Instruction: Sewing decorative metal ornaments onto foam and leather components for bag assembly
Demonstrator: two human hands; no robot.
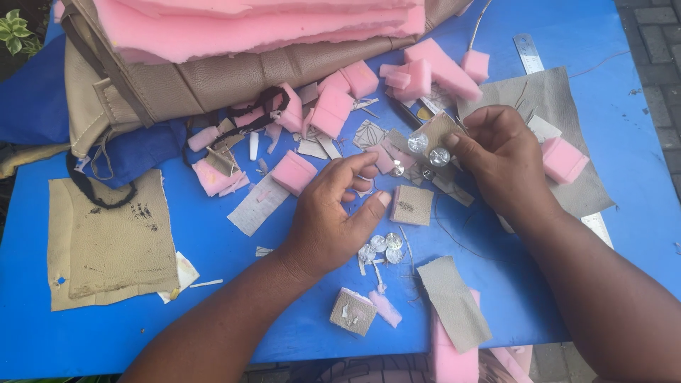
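My right hand pinches a small tan leather scrap with round silver studs on it, held just above the blue table. My left hand hovers half curled over the table centre, fingers apart, holding nothing. Its thumb tip lies next to a small square tan leather piece. Several loose silver studs lie just below that hand. Pink foam blocks are scattered beyond both hands.
A tan leather bag stuffed with pink foam sheets fills the back left. A worn tan leather sheet lies at left, a grey leather sheet under my right hand, a metal ruler behind it.
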